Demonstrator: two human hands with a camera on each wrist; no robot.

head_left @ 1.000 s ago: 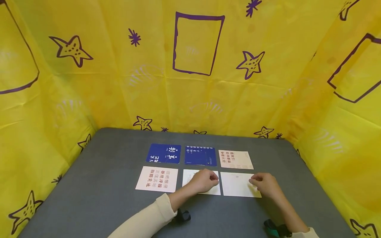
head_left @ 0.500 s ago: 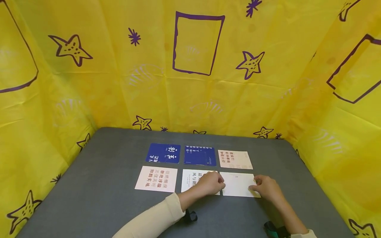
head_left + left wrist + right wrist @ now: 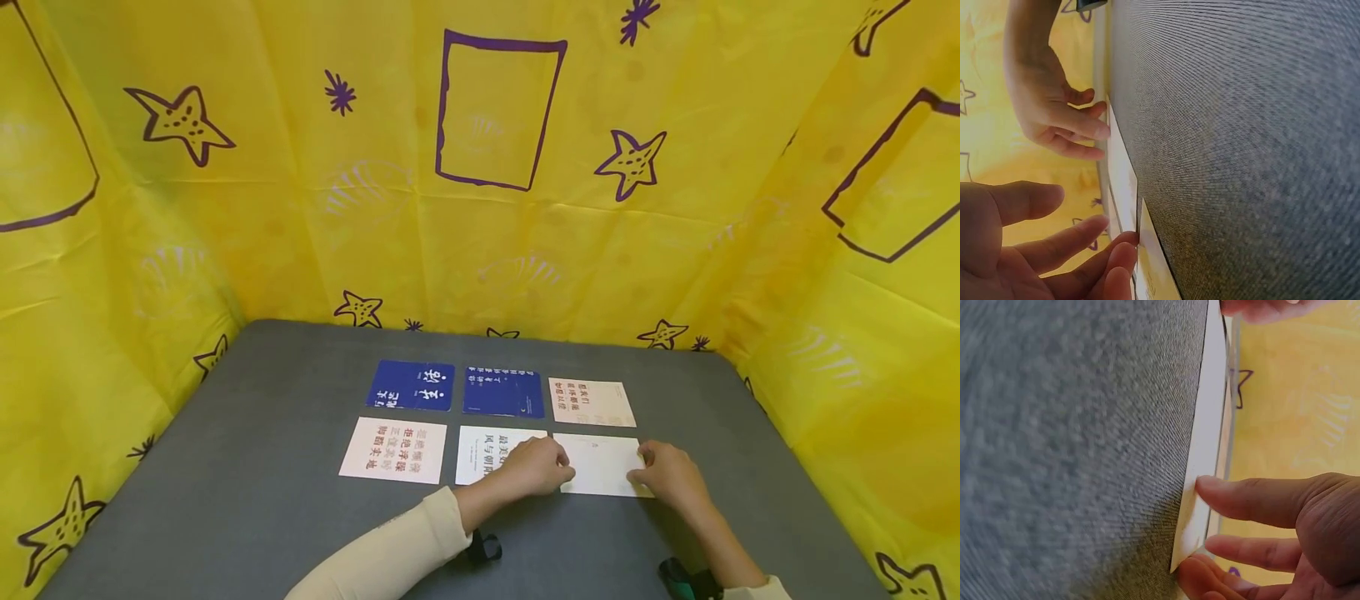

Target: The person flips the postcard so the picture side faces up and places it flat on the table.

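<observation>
A blank-looking white card (image 3: 597, 467) with a tiny mark lies flat at the right of the front row. My right hand (image 3: 673, 477) is at its right end; in the right wrist view the thumb (image 3: 1235, 495) rests on the card's face and the other fingers are by its edge. My left hand (image 3: 534, 467) lies over the right part of the white card with dark printed characters (image 3: 480, 454), its fingertips by the narrow gap between the two cards. In the left wrist view the left thumb (image 3: 1029, 201) is raised and spread from the fingers.
A pink card (image 3: 393, 450) lies left in the front row. Behind are two blue cards, left (image 3: 411, 385) and middle (image 3: 502, 393), and a pale pink card (image 3: 592, 403). All lie on the grey table (image 3: 247, 467), with yellow patterned cloth (image 3: 480, 242) around it.
My left hand has moved right from the middle white card to its right edge, uncovering more of its print. My right index finger has spread from the thumb. The cards look almost unmoved.
</observation>
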